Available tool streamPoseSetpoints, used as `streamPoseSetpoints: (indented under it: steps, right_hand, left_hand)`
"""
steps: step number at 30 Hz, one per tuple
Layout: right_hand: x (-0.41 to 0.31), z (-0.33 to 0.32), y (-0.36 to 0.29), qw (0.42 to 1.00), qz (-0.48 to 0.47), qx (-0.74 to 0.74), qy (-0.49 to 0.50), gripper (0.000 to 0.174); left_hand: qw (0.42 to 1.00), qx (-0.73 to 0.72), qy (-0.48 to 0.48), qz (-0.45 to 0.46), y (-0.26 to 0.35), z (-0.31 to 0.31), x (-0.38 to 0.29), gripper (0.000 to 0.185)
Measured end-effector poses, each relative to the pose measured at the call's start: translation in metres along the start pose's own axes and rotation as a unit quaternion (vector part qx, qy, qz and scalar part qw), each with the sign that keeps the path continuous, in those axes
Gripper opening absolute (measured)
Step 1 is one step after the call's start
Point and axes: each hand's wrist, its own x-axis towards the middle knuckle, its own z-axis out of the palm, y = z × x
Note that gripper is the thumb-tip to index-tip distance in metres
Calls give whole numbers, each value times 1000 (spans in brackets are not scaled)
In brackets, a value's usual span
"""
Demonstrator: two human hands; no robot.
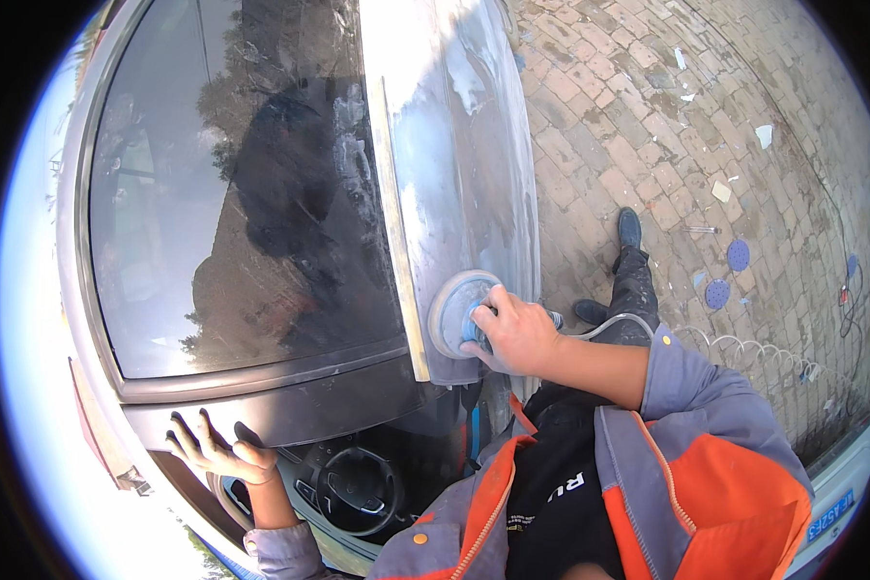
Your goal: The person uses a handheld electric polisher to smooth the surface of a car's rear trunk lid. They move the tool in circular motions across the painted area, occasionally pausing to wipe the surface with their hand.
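My right hand (518,330) grips a round pneumatic sander (449,315) by its top. The sander's disc lies against the dusty, grey sanded car body panel (435,217) beside the window. A coiled clear air hose (739,348) runs from behind the hand toward the right. A pale strip of masking tape (395,239) lies along the edge between the panel and the dark car window glass (261,196). My left hand (221,453) rests with spread fingers on the dark door frame (275,406), holding nothing.
Below the frame, the car's interior shows a steering wheel (359,491). On the brick paving (587,130) lie purple sanding discs (738,255), paper scraps (764,135) and a dark cable (850,304). Another vehicle (852,460) stands at the lower right.
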Motion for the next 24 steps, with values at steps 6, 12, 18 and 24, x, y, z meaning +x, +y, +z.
streamPoseSetpoints:
  steps: [6, 12, 18, 24]
  right_hand:
    - [110, -68, 46, 987, 158, -35, 18, 59]
    - [210, -117, 79, 981, 170, -43, 83, 67]
    - [277, -148, 106, 972, 186, 5, 142, 69]
    - [176, -84, 89, 969, 191, 30, 156, 60]
  left_hand:
    - [1000, 24, -1, 9, -5, -2, -4, 63]
    - [1000, 20, -20, -5, -6, -5, -9, 67]
    - [999, 22, -31, -8, -5, -8, -8, 69]
    - [1000, 9, -15, -16, -3, -5, -4, 70]
